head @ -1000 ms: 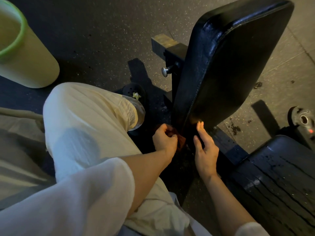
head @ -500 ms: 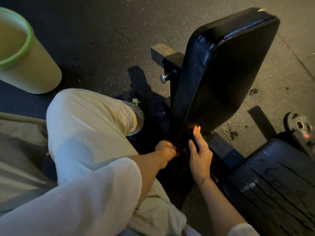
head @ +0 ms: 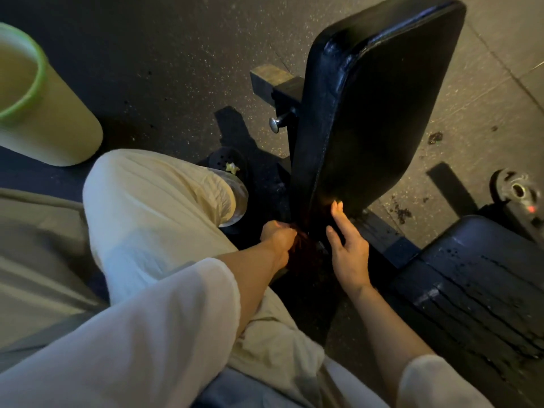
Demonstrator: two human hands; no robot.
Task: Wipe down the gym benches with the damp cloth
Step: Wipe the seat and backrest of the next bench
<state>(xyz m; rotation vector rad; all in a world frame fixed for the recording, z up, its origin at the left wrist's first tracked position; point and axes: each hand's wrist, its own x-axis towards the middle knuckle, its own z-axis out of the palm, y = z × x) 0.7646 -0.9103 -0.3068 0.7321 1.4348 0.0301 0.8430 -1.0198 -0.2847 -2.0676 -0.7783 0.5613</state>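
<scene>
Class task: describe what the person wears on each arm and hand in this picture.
Both arms wear loose, white, lightweight sleeves pushed up, leaving the forearms bare. The left hand and the right hand are bare, with no gloves. No rings, watch or bracelets show. The right hand's fingernails look pale.

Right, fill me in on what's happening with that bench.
A person is crouched beside a gym bench, cleaning it. The left hand grips a dark reddish cloth low at the base of the raised black back pad, while the right hand rests open, fingertips touching the pad's lower edge. The seat pad on the right looks streaked with wet. A green-rimmed bucket stands on the floor to the left.
</scene>
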